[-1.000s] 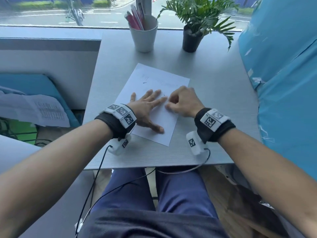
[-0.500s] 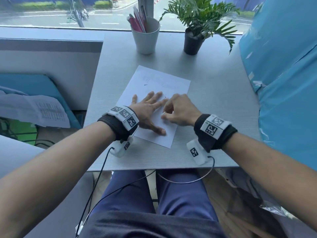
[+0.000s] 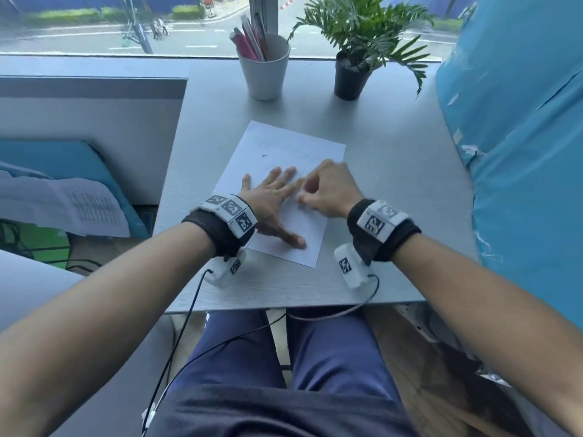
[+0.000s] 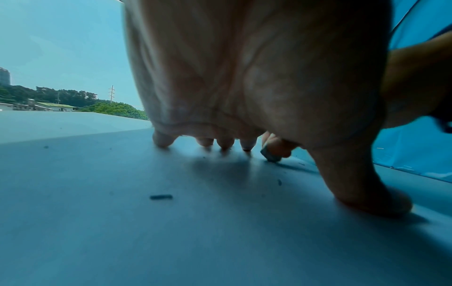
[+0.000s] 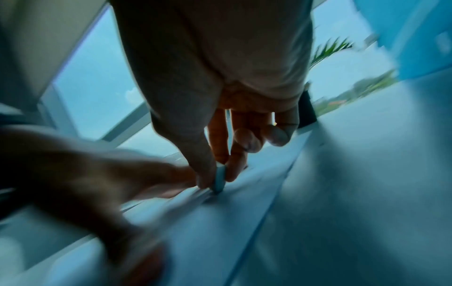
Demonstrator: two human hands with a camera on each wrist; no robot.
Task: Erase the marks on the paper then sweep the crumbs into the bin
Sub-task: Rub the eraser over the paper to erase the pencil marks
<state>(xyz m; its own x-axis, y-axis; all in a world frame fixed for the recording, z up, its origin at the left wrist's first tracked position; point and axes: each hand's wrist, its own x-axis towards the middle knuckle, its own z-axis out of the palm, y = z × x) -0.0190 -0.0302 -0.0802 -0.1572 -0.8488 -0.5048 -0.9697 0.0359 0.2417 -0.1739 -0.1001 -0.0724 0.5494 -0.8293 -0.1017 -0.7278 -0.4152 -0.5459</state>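
Head view: a thin white sheet of paper (image 3: 284, 190) lies skewed on the matte, fine-grained grey table (image 3: 394, 216). The left hand (image 3: 271, 203) is spread flat on it, fingers straight, pointing toward 1 o'clock. Just at its 3 o'clock, the right hand (image 3: 331, 190) is curled, blurred, pinching a small flat grey eraser (image 5: 219, 179) between thumb and fingers, its edge on the sheet. Dark rolled crumbs (image 4: 161, 197) dot the paper. Faint marks toward 12 o'clock are hard to make out.

Matt white paper (image 3: 284, 152) lies on a grey, finely grained matt table (image 3: 394, 190) beside a smooth cup (image 3: 265, 77).
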